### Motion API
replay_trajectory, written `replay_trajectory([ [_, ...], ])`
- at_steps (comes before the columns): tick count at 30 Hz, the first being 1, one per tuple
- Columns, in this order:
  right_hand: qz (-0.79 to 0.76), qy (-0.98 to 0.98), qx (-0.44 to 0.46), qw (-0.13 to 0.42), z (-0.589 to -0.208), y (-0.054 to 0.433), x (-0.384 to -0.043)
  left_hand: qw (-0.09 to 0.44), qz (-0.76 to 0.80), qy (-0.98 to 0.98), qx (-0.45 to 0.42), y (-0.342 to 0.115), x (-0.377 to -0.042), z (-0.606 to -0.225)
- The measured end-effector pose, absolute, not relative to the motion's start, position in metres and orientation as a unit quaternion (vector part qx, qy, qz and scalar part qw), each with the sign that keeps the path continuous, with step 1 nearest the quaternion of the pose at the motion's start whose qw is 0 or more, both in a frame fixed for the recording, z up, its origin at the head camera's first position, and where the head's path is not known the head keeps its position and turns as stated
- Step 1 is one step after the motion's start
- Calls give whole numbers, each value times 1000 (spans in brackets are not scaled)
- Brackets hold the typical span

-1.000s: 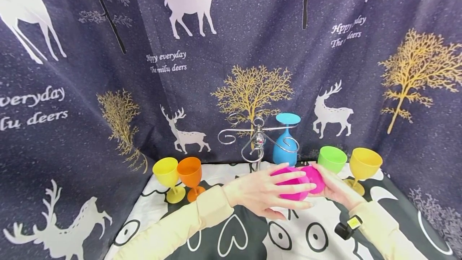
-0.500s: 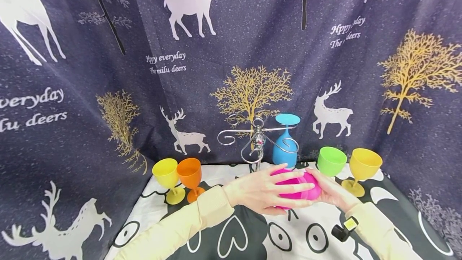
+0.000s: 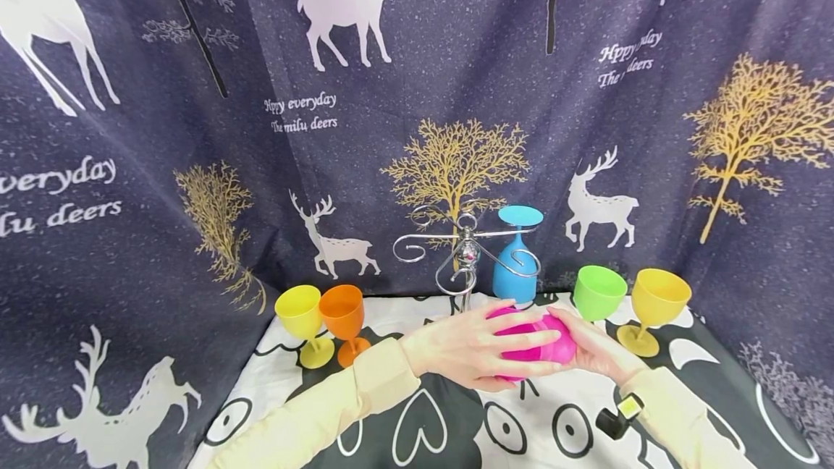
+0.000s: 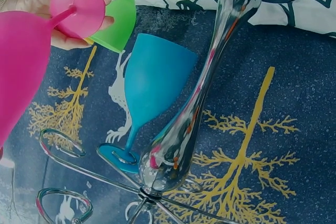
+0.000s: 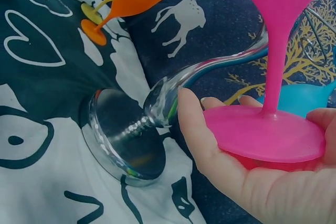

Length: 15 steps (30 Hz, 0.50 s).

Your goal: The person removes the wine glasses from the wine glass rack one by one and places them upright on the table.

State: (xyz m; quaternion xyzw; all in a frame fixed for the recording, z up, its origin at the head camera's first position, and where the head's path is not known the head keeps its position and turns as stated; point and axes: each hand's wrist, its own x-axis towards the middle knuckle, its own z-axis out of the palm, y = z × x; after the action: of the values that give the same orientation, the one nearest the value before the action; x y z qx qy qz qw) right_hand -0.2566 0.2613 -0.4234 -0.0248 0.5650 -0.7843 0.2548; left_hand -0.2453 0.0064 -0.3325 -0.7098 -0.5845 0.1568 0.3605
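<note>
A pink plastic goblet (image 3: 564, 344) lies roughly sideways between my two hands, above the cloth in the head view. My left hand (image 3: 459, 353) grips its bowl (image 4: 18, 72), fingers spread across it. My right hand (image 3: 599, 344) holds the round foot (image 5: 262, 137), which rests in its palm with the fingers curled about the edge. Just behind the hands stands a chrome stemware rack (image 3: 468, 252) with curled arms. A blue goblet (image 3: 515, 273) hangs upside down from one arm on the rack's right side. The hands hide the rack's base in the head view; the right wrist view shows it.
Yellow (image 3: 300, 313) and orange (image 3: 342, 311) goblets stand upright at the left. On the right are a green goblet (image 3: 599, 292) and a darker yellow goblet (image 3: 659, 299). A patterned cloth (image 3: 423, 425) covers the table, and a dark deer-print curtain (image 3: 404, 129) rises behind.
My right hand has shifted slightly left and turned, and the goblet's foot has tilted with it. My left hand has stayed nearly still around the bowl. Rack and other goblets are unmoved.
</note>
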Motion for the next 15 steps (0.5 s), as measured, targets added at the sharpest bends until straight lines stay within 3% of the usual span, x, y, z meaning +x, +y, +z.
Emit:
replay_trajectory([
  [15, -758, 602, -20, 249, -422, 259, -254, 388, 120, -585, -702, -2, -241, -341],
])
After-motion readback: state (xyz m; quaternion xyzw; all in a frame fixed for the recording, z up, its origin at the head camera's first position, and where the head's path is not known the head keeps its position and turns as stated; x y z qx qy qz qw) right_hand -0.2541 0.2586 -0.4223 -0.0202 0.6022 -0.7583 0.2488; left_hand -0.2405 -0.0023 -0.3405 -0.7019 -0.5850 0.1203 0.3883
